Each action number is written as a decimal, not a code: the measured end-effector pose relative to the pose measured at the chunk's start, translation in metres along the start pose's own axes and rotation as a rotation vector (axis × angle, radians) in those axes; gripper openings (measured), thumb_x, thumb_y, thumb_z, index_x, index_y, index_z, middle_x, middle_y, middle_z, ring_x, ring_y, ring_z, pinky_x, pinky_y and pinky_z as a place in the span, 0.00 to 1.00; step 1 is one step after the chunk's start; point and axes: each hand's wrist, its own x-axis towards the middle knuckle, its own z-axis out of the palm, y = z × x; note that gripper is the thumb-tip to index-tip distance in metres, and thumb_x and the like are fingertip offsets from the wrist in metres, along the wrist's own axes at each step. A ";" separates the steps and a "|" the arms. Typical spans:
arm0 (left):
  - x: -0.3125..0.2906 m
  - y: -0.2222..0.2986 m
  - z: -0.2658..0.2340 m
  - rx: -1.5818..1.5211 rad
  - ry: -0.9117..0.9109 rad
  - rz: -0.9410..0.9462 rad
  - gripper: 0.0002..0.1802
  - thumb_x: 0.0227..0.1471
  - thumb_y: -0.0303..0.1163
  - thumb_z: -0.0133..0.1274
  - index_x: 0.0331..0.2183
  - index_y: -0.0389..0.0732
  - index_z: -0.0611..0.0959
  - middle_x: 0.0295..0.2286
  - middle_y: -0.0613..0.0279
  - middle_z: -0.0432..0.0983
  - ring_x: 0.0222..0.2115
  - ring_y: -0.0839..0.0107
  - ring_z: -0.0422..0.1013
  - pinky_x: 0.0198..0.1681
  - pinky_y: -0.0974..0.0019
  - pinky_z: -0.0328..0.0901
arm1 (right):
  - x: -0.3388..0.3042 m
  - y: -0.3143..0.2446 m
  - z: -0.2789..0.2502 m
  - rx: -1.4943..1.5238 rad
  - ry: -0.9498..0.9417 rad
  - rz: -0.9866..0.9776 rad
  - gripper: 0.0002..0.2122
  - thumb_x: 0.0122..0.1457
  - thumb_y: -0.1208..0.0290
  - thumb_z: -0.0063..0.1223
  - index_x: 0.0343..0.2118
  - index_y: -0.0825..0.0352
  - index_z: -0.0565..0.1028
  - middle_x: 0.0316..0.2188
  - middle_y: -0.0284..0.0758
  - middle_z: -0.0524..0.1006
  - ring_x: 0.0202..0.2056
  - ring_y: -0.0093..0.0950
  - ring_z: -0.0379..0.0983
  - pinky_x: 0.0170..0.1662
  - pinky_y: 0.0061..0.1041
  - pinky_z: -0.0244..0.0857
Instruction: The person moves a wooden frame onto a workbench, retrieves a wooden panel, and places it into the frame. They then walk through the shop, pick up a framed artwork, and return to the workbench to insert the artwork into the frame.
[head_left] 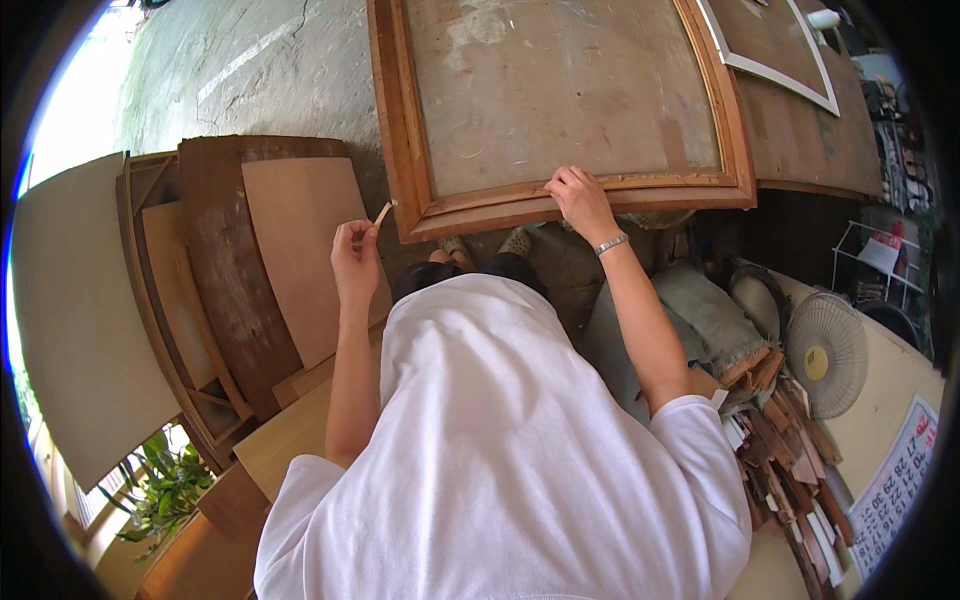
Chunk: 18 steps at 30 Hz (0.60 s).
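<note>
the big wooden frame (560,120) lies flat ahead of the person, a warm brown moulding around a pale, worn, stained backing board. its near rail runs across the middle of the view, with the near left corner sticking out toward the left hand. the right hand (578,198) rests on that near rail, fingers curled over the inner edge and gripping the wood. the left hand (354,258) is raised just off the frame's near left corner, fingers pinched together on a small thin wooden sliver (383,213), whose tip points up toward that corner without clearly touching it.

the frame sits over a rough grey concrete floor (250,70). to the left, flat boards (250,260) in brown and tan lean or lie stacked, with one large pale panel (80,320) at the far left edge. a potted green plant (165,490) shows at lower left. to the right are a round fan (828,352), a heap of short wood offcuts (790,460) and a wall calendar (895,485).

counted: two hands, one sliver, one frame under the hands, a second white-edged frame (775,45) at upper right, one fan, one plant.
</note>
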 end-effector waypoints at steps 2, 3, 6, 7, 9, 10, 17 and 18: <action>-0.003 -0.003 -0.006 0.003 0.015 -0.055 0.03 0.55 0.26 0.53 0.32 0.36 0.76 0.30 0.64 0.73 0.28 0.76 0.69 0.32 0.72 0.65 | 0.004 -0.001 0.001 0.022 -0.019 0.021 0.02 0.53 0.75 0.52 0.26 0.65 0.75 0.30 0.32 0.72 0.39 0.33 0.69 0.43 0.32 0.65; -0.004 -0.004 -0.007 0.006 0.014 -0.074 0.04 0.55 0.26 0.53 0.32 0.36 0.76 0.30 0.64 0.73 0.28 0.76 0.69 0.32 0.72 0.65 | 0.005 -0.001 0.001 0.035 -0.025 0.028 0.02 0.53 0.75 0.52 0.26 0.65 0.74 0.30 0.33 0.72 0.39 0.33 0.69 0.43 0.33 0.65; -0.005 -0.003 -0.003 -0.024 -0.010 -0.066 0.05 0.56 0.28 0.54 0.32 0.37 0.77 0.29 0.68 0.73 0.27 0.79 0.67 0.31 0.74 0.63 | 0.009 0.000 0.001 0.068 -0.036 0.038 0.01 0.52 0.76 0.54 0.26 0.65 0.73 0.30 0.33 0.71 0.39 0.34 0.69 0.43 0.34 0.65; -0.005 -0.002 0.000 -0.033 -0.028 -0.068 0.05 0.56 0.30 0.54 0.32 0.38 0.77 0.28 0.69 0.73 0.27 0.80 0.67 0.31 0.74 0.63 | 0.010 0.000 0.001 0.071 -0.038 0.037 0.01 0.52 0.76 0.54 0.26 0.65 0.73 0.30 0.33 0.71 0.39 0.35 0.68 0.43 0.34 0.65; -0.003 0.003 0.005 -0.028 -0.061 -0.010 0.05 0.55 0.29 0.55 0.32 0.38 0.78 0.29 0.68 0.74 0.28 0.79 0.68 0.32 0.74 0.63 | 0.009 0.001 0.002 0.086 -0.041 0.044 0.02 0.51 0.76 0.54 0.26 0.65 0.73 0.30 0.34 0.71 0.38 0.36 0.68 0.43 0.34 0.64; -0.002 0.005 0.008 -0.019 -0.078 0.004 0.05 0.55 0.29 0.55 0.32 0.38 0.78 0.29 0.67 0.74 0.28 0.78 0.68 0.33 0.73 0.63 | 0.009 0.002 0.002 0.099 -0.041 0.051 0.02 0.51 0.76 0.54 0.26 0.65 0.72 0.30 0.34 0.71 0.38 0.36 0.68 0.43 0.35 0.64; 0.005 0.023 0.022 -0.006 -0.200 0.062 0.04 0.53 0.26 0.55 0.32 0.36 0.78 0.29 0.65 0.74 0.29 0.76 0.70 0.34 0.73 0.65 | 0.012 0.005 0.008 0.056 -0.117 0.134 0.02 0.51 0.77 0.53 0.27 0.64 0.72 0.30 0.35 0.72 0.38 0.36 0.68 0.42 0.35 0.64; 0.004 0.024 0.024 -0.008 -0.217 0.061 0.04 0.53 0.26 0.55 0.32 0.36 0.78 0.29 0.65 0.74 0.29 0.76 0.70 0.34 0.73 0.65 | 0.013 0.005 0.009 0.032 -0.101 0.117 0.02 0.51 0.77 0.53 0.26 0.64 0.71 0.30 0.35 0.71 0.38 0.36 0.68 0.42 0.35 0.64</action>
